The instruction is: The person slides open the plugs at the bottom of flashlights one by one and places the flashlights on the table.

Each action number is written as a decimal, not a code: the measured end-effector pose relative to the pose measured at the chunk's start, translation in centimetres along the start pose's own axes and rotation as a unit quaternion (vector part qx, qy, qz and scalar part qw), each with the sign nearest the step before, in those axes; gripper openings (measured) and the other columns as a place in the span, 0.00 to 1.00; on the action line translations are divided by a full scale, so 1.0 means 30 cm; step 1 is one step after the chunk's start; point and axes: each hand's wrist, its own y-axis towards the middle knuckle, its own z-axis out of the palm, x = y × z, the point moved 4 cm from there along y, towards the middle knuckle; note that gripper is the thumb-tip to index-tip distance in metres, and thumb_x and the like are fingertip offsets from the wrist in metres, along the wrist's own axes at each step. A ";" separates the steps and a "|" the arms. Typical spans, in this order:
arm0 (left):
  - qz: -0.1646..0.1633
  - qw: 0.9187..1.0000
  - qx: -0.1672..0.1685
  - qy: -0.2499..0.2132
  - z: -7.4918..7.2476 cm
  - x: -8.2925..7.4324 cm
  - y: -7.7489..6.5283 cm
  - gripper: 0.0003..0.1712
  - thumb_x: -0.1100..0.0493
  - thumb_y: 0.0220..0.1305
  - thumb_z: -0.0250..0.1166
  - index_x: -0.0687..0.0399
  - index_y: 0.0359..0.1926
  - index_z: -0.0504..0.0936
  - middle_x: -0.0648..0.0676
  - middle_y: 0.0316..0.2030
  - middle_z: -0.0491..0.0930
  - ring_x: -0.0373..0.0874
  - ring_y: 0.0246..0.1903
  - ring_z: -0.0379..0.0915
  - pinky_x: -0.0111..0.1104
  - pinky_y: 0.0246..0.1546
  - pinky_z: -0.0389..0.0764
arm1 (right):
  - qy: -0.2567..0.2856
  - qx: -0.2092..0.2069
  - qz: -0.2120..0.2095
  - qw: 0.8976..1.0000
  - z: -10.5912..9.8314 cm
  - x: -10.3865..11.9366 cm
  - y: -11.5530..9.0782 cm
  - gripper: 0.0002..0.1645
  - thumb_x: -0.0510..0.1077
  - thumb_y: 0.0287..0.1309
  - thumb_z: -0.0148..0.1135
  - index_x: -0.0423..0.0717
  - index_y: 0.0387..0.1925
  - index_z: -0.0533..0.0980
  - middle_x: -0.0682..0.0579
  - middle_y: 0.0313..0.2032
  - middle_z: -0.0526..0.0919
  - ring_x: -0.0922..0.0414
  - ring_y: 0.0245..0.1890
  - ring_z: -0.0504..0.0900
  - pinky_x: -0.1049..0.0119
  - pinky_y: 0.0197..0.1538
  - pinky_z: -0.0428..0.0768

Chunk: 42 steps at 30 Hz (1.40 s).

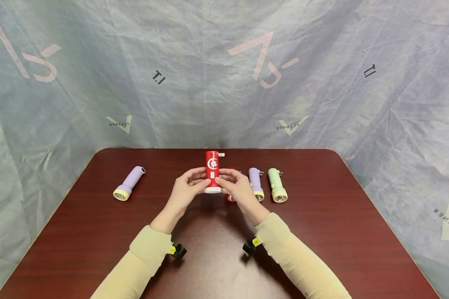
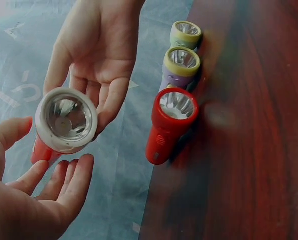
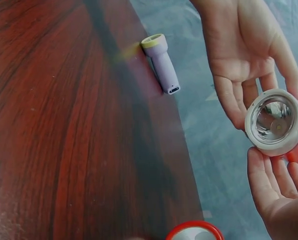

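Note:
A red flashlight (image 1: 212,166) with a white rim round its lens is held above the table, lens end down, with a white moon-and-flower print and a switch facing me. Fold-out plug prongs (image 1: 221,155) stick out on its right. My left hand (image 1: 183,189) holds it from the left, thumb in front and fingers behind. From the right, my right hand (image 1: 240,189) holds it the same way. The wrist views look into its clear lens (image 2: 67,117). Behind my right hand, a second red flashlight (image 2: 171,120) lies partly hidden in the head view.
On the brown table (image 1: 217,257), a purple flashlight (image 1: 130,182) lies at the left. Right of my hands are another purple flashlight (image 1: 255,180) and a pale green one (image 1: 276,182), both with prongs out. A grey printed cloth (image 1: 209,91) hangs behind and at the sides.

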 end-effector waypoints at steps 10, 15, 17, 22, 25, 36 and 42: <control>-0.003 1.000 -0.002 -0.015 0.009 0.028 -0.011 0.27 0.63 0.56 0.69 0.59 0.58 0.73 0.64 0.50 0.75 0.45 0.42 0.78 0.37 0.42 0.83 | 0.032 -0.003 0.008 0.999 -0.001 -0.023 0.019 0.22 0.38 0.57 0.64 0.39 0.53 0.74 0.42 0.45 0.81 0.60 0.35 0.82 0.65 0.41 0.84; -0.011 1.000 -0.010 -0.018 0.003 0.043 -0.004 0.26 0.64 0.58 0.67 0.60 0.58 0.73 0.64 0.50 0.76 0.42 0.40 0.79 0.37 0.42 0.83 | 0.043 0.008 0.011 0.999 0.005 -0.036 0.027 0.22 0.38 0.58 0.64 0.37 0.54 0.73 0.42 0.44 0.81 0.60 0.35 0.82 0.64 0.41 0.84; -0.017 1.000 -0.013 -0.020 -0.001 0.048 0.001 0.26 0.64 0.58 0.67 0.60 0.58 0.73 0.65 0.51 0.76 0.41 0.39 0.79 0.38 0.42 0.83 | 0.041 0.013 0.011 0.999 0.007 -0.039 0.029 0.23 0.38 0.58 0.64 0.37 0.55 0.73 0.41 0.45 0.80 0.60 0.35 0.82 0.64 0.41 0.84; -0.040 0.998 -0.023 -0.038 -0.013 0.061 0.015 0.25 0.65 0.58 0.66 0.60 0.58 0.74 0.64 0.50 0.76 0.41 0.36 0.80 0.40 0.42 0.83 | 0.018 0.028 0.012 0.999 0.017 -0.038 0.031 0.25 0.38 0.57 0.63 0.38 0.57 0.72 0.39 0.49 0.79 0.58 0.38 0.82 0.58 0.46 0.83; -0.058 0.997 -0.026 -0.052 -0.018 0.070 0.025 0.25 0.65 0.59 0.66 0.61 0.58 0.73 0.64 0.50 0.75 0.41 0.34 0.80 0.38 0.41 0.84 | -0.006 0.036 0.012 0.999 0.024 -0.043 0.037 0.27 0.39 0.57 0.64 0.39 0.59 0.70 0.38 0.51 0.78 0.57 0.41 0.82 0.55 0.50 0.81; -0.112 0.992 -0.040 -0.049 -0.024 0.100 0.053 0.25 0.66 0.60 0.64 0.65 0.59 0.72 0.65 0.50 0.77 0.39 0.32 0.80 0.35 0.37 0.84 | -0.126 -0.008 -0.016 0.992 0.030 -0.066 0.054 0.25 0.43 0.54 0.68 0.39 0.54 0.76 0.42 0.46 0.82 0.55 0.42 0.83 0.60 0.45 0.83; -0.140 0.989 -0.032 -0.029 -0.024 0.130 0.066 0.26 0.65 0.61 0.64 0.64 0.60 0.71 0.65 0.50 0.77 0.39 0.34 0.80 0.39 0.42 0.83 | -0.265 -0.015 -0.044 0.963 0.022 -0.066 0.061 0.23 0.48 0.54 0.68 0.41 0.49 0.79 0.46 0.41 0.85 0.56 0.40 0.84 0.67 0.39 0.82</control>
